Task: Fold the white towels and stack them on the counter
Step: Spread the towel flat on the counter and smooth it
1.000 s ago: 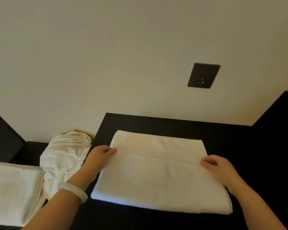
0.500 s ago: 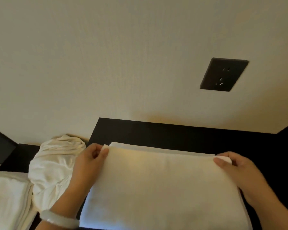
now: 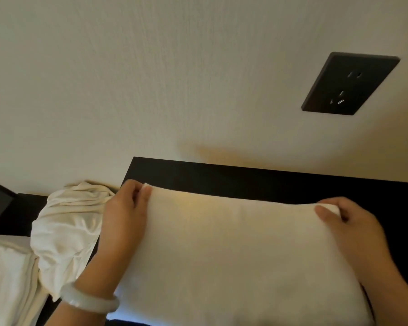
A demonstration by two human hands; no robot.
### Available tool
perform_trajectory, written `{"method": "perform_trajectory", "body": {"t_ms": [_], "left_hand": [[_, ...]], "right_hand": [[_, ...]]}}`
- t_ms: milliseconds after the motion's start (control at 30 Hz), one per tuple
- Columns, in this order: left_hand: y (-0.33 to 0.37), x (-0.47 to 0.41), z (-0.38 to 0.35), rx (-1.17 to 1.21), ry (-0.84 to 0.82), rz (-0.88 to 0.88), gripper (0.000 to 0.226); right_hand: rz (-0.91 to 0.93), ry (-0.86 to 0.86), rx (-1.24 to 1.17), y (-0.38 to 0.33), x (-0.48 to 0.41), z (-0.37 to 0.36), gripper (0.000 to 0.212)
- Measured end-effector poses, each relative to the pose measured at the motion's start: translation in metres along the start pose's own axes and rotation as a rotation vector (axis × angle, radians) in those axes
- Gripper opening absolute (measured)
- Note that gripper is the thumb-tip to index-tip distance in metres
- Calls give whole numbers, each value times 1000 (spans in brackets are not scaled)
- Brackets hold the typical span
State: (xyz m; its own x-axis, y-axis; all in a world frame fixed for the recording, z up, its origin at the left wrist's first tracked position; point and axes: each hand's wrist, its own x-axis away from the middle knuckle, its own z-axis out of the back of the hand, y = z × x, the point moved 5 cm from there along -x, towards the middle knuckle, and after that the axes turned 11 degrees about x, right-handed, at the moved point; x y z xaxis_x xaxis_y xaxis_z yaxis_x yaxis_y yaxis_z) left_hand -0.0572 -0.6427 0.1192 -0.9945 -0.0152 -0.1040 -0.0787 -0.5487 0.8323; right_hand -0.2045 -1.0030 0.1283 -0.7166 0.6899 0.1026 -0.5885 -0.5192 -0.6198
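A white towel (image 3: 233,255) lies folded on the dark counter (image 3: 222,180). My left hand (image 3: 125,217) pinches its far left corner between thumb and fingers. My right hand (image 3: 353,229) pinches the far right corner the same way. The near part of the towel has been brought up to the far edge, so the towel now lies doubled. A crumpled white cloth (image 3: 66,231) sits to the left of my left hand. A stack of folded white towels (image 3: 7,278) lies at the lower left.
A cream wall rises right behind the counter, with a dark wall socket (image 3: 349,84) at the upper right. A pale bracelet (image 3: 90,302) circles my left wrist. A lower dark surface (image 3: 17,212) extends left under the crumpled cloth.
Both hands have carried the towel's upper layer away from me to the far edge, covering the strip that showed before. The camera has come closer and tilted.
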Motion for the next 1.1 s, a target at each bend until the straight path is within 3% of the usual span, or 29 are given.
{"method": "perform_trajectory", "body": {"t_ms": [133,300,500,633,833,1100], "left_hand": [[-33,2,-22,-143,-44,37,18],[-34,4,-25,-141,-39,-34,21],[-28,0,-15,-69,-91,-85,27],[-35,9,-22,-140,-115,-112,30],[-32,4,-18,-105,-112,-146,28],[-40,7,-27,-222,-125,-176,30]], "right_hand": [[-10,62,160,17,-1,-37,15],[48,211,298,17,5,-43,27],[-15,208,140,21,-2,-28,17],[38,242,240,28,5,-37,19],[73,273,126,29,7,-25,16],[33,286,263,38,9,-39,25]]}}
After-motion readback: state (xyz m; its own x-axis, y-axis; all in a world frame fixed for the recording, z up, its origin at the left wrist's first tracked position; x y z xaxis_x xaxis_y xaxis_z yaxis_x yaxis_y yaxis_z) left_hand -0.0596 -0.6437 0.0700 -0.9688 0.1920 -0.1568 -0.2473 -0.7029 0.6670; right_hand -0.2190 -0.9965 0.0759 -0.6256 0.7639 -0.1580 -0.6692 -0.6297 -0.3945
